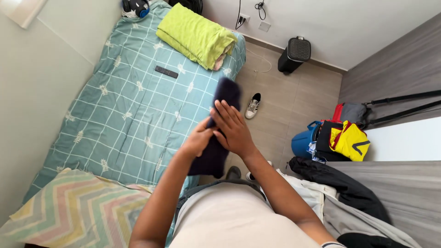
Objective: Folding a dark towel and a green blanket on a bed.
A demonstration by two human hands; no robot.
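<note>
Dark navy cloth hangs over my bed; my left hand and right hand have fingers clamped on it.

The room was bright and evenly lit by soft, daylight-like light, though its source lay outside the view. Shadows were faint: a weak one sat under the green blanket on the bed, another beside the black bin on the floor. No hard glare showed, only the white wall at upper right looking washed out. The wide lens bowed the walls and bed edges outward. The dark cloth was smeared by motion blur; the rest was sharp.
</note>
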